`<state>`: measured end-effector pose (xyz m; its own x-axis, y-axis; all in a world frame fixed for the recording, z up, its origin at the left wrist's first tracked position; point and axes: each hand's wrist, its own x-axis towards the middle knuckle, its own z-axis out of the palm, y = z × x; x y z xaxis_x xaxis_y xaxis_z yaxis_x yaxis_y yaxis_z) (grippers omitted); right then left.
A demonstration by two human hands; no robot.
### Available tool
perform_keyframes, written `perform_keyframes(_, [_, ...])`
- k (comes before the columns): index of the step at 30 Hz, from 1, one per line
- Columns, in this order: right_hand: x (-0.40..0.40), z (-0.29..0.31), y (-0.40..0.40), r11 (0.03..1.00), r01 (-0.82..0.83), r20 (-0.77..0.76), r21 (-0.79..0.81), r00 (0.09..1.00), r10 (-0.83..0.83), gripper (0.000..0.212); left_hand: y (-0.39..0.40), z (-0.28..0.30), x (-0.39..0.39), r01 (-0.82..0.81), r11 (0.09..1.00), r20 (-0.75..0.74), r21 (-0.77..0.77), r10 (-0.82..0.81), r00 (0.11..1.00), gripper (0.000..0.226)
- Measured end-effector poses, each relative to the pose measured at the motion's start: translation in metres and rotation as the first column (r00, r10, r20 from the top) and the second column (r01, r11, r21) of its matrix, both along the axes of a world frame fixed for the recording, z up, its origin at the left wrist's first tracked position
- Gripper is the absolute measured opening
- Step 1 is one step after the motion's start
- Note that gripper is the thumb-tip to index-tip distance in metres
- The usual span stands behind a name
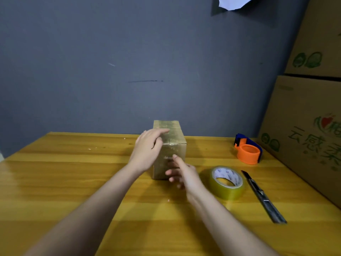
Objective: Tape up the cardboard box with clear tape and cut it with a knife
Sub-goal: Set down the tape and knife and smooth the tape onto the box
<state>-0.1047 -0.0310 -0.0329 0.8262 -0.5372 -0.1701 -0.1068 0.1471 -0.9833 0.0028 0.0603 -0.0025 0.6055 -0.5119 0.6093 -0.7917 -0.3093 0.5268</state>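
A wooden table (73, 182) with a yellow, streaked grain stood against a blue-grey wall (92, 61). The box (172, 137), wrapped in glossy tape, stood at the table's centre. The left hand (147, 148) rested on its top edge at 10 o'clock, fingers straight and together. The right hand (181, 174) lay against its near face, fingers loosely spread and blurred. At 4 o'clock from the box lay the tape (227, 182), the knife (263, 197) just beyond. An orange dispenser (248, 149) sat at 3 o'clock. Printed cartons (310, 108) were stacked at the right edge.
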Motion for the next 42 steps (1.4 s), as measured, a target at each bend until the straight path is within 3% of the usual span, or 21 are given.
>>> perform_keyframes(4, [0.008, 0.0, 0.007, 0.99, 0.099, 0.048, 0.098, 0.993, -0.105, 0.037, -0.003, -0.012, 0.01, 0.085, 0.995, -0.083, -0.042, -0.089, 0.993, 0.056])
perform_keyframes(8, [0.016, 0.0, 0.012, 0.98, 0.168, 0.095, 0.102, 0.979, -0.178, 0.025, -0.003, -0.014, 0.014, 0.093, 0.991, -0.137, -0.101, -0.106, 0.985, 0.055])
perform_keyframes(21, [0.01, -0.016, 0.024, 0.951, 0.287, 0.377, -0.119, 0.899, -0.224, 0.022, -0.007, -0.024, 0.025, 0.164, 0.974, -0.188, -0.157, -0.193, 0.963, 0.052])
perform_keyframes(35, [0.021, -0.021, 0.025, 0.96, 0.278, 0.401, -0.013, 0.881, -0.25, 0.028, -0.001, -0.025, 0.039, 0.236, 0.969, -0.173, -0.068, -0.245, 0.954, 0.048])
perform_keyframes(42, [0.032, -0.035, 0.019, 0.942, 0.331, 0.41, -0.054, 0.867, -0.281, 0.031, -0.003, -0.027, 0.039, 0.218, 0.973, -0.122, -0.074, -0.226, 0.966, 0.043])
